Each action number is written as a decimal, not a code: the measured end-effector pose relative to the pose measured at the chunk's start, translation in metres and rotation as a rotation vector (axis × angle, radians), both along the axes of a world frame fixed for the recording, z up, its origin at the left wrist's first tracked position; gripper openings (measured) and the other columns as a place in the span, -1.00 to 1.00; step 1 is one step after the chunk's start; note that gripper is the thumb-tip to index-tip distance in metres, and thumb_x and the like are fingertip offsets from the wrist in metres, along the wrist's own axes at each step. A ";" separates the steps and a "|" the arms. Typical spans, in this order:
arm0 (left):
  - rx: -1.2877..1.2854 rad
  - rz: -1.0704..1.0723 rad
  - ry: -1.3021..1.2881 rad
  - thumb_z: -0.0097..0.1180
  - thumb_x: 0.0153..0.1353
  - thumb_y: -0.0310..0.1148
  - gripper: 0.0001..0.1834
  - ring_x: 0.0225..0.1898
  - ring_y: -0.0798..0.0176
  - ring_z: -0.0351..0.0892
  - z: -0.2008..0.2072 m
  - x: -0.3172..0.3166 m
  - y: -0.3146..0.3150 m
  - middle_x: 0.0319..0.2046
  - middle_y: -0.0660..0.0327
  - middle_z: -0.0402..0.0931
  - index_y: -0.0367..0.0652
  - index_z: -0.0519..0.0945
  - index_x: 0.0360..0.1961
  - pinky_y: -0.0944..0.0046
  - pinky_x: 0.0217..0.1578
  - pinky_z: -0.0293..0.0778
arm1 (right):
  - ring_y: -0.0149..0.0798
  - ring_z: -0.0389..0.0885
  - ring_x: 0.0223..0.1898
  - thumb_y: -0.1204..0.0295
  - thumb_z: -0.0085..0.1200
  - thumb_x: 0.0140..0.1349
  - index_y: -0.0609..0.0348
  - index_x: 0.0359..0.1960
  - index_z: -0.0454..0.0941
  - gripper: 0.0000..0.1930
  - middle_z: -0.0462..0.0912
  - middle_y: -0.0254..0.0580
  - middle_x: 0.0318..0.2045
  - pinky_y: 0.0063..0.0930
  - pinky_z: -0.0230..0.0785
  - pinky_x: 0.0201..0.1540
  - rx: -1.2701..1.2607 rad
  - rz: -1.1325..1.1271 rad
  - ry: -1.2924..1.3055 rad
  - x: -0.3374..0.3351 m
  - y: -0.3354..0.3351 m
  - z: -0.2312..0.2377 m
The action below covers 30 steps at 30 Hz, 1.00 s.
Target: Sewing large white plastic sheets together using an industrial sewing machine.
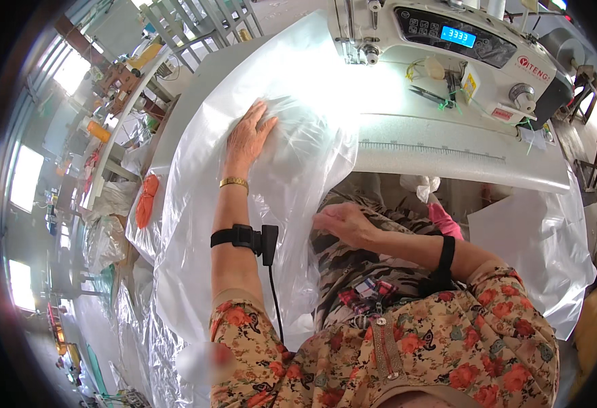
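My left hand lies flat on a large sheet of clear plastic film, its fingers stretched out and slightly apart. The film is spread over the sewing table and hangs down over its near edge beside my lap. My right hand is closed above my lap, next to the hanging edge of the film. Its fingers are curled in, and what they hold, if anything, is hidden. Beyond my hands stands a white sewing machine with a lit display; its lamp glares on the film near the needle.
Scissors and small tools lie by the machine. A ruler strip runs along the table front. More plastic film hangs at the right. An orange bundle lies on film at the left. A grey chair stands behind.
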State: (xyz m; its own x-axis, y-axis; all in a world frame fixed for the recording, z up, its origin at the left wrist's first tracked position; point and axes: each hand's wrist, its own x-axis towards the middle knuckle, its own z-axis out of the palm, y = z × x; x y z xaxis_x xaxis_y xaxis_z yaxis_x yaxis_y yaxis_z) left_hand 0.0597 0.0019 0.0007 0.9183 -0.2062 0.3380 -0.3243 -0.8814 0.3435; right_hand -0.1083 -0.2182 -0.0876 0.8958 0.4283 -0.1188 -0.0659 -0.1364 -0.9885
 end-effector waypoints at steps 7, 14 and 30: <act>0.000 0.014 -0.015 -0.02 0.31 0.06 -0.38 0.31 0.15 0.29 0.001 -0.001 -0.002 0.33 0.27 0.28 -0.16 0.44 0.23 0.19 0.27 0.26 | -0.28 0.50 -0.55 0.14 0.09 0.23 0.33 -0.42 0.65 -0.60 0.56 -0.15 -0.62 -0.36 0.36 -0.36 -0.242 -0.089 -0.038 0.006 0.044 -0.041; 0.006 0.037 -0.031 0.00 0.30 0.06 -0.38 0.29 0.12 0.32 -0.003 0.002 0.001 0.30 0.23 0.33 -0.16 0.46 0.21 0.18 0.25 0.28 | -0.36 0.43 0.09 0.21 0.15 0.27 0.28 0.25 0.32 -0.40 0.54 -0.16 0.06 -0.38 0.24 0.24 0.376 0.486 0.136 -0.067 -0.074 0.069; -0.226 -0.098 -0.144 0.18 0.22 -0.18 -0.56 0.07 -0.06 0.50 0.032 -0.086 -0.064 0.02 -0.05 0.55 -0.27 0.57 0.02 0.07 0.07 0.41 | -0.22 0.63 -0.18 0.25 0.22 0.16 0.39 0.03 0.39 -0.48 0.65 0.03 -0.19 -0.36 0.46 -0.09 -0.095 -0.367 -0.093 -0.032 -0.113 0.001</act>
